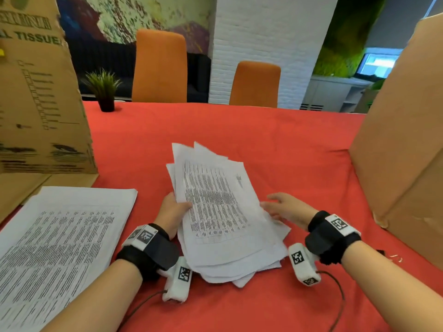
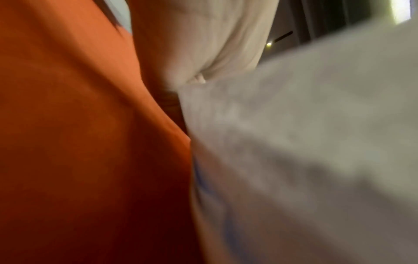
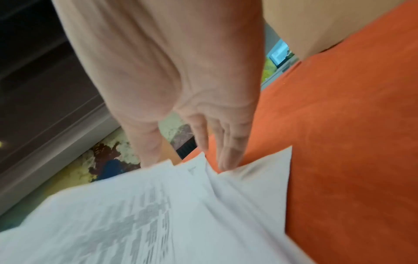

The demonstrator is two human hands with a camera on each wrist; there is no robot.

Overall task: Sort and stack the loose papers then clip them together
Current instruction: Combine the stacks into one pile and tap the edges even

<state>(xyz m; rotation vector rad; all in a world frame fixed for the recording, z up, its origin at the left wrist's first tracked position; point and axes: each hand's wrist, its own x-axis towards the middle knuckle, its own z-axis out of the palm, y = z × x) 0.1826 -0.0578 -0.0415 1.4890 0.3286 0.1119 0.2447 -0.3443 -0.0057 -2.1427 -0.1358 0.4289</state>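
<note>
An uneven bundle of printed white papers (image 1: pixel 217 207) is tilted up off the red tablecloth (image 1: pixel 263 144) at the middle, its sheets fanned out of line. My left hand (image 1: pixel 171 210) grips its left edge, thumb on top. The papers (image 2: pixel 305 151) fill the right of the blurred left wrist view. My right hand (image 1: pixel 280 207) reaches the bundle's right edge with straight fingers (image 3: pixel 228 151) touching the papers (image 3: pixel 158 214). A second stack of printed papers (image 1: pixel 62 245) lies flat at the left. A small metal clip (image 1: pixel 395 258) lies on the cloth at the right.
Tall cardboard walls stand at the left (image 1: pixel 40 97) and at the right (image 1: pixel 402 144). A small potted plant (image 1: pixel 104 89) sits at the table's far edge. Two orange chairs (image 1: pixel 159 68) stand behind the table.
</note>
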